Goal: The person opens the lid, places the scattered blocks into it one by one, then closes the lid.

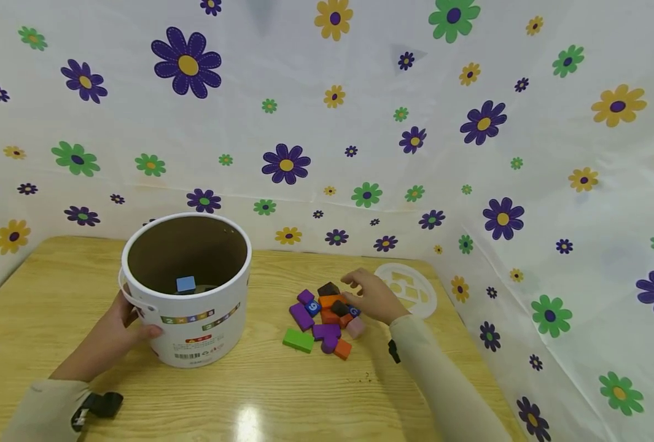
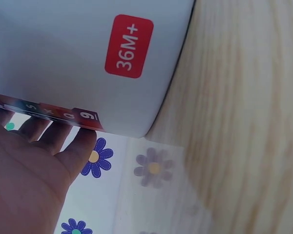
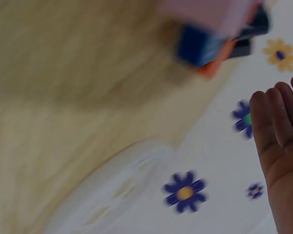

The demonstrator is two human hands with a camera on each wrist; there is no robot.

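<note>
A white bucket (image 1: 194, 325) with printed labels stands upright at the left, its handle hanging at the side. My left hand (image 1: 119, 334) holds it by its left side, thumb on the front wall; the left wrist view shows the fingers (image 2: 78, 151) against the wall. Inside the bucket lies a blue block (image 1: 185, 284). At the centre right is a pile of coloured wooden blocks (image 1: 327, 331), among them purple, orange, pink and blue lettered ones. My right hand (image 1: 373, 298) hovers at the pile's right edge with nothing in its loosely bent fingers.
A white round lid with cut-out shapes (image 1: 426, 294) lies behind my right hand, near the back right corner. A green block (image 1: 298, 341) sits at the pile's front left. Flower-printed cloth (image 1: 304, 123) walls the wooden table (image 1: 282, 405) at the back and right.
</note>
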